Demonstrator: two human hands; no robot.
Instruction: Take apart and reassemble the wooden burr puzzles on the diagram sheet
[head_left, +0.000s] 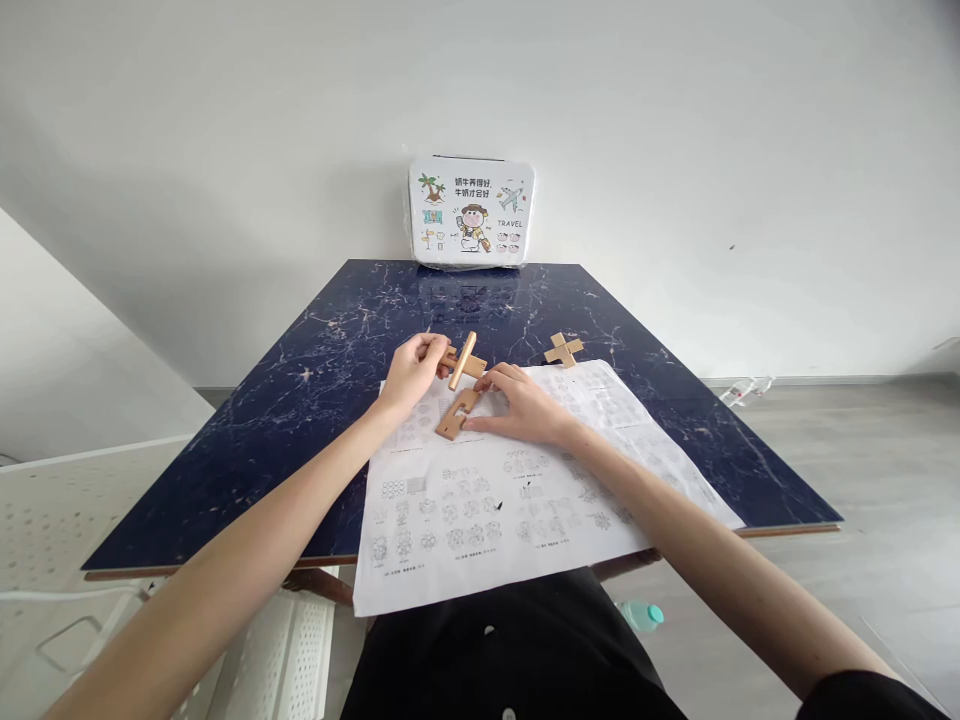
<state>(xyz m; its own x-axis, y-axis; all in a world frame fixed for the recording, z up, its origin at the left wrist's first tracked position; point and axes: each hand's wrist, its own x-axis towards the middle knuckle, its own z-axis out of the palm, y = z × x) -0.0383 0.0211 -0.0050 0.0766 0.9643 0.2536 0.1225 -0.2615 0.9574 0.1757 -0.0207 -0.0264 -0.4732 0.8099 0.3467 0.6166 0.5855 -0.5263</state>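
My left hand (418, 372) pinches a flat wooden puzzle piece (474, 366), with a round wooden rod (462, 362) crossing it at an angle. Whether the rod passes through the piece or lies on it I cannot tell. Just to the right and nearer me, my right hand (523, 402) has its thumb and fingers on a notched wooden puzzle piece (451, 424), a flat block with a cut-out in one side. Both hands are over a large printed instruction sheet (450, 575) covered in small line drawings.
A cross-shaped wooden puzzle (564, 349) sits at the sheet's far edge. At the back of the dark blue marbled table (300, 400), a white cartoon-printed case (472, 212) leans against the wall. A plastic bottle (641, 615) lies on the floor below, near a white perforated rack (67, 510).
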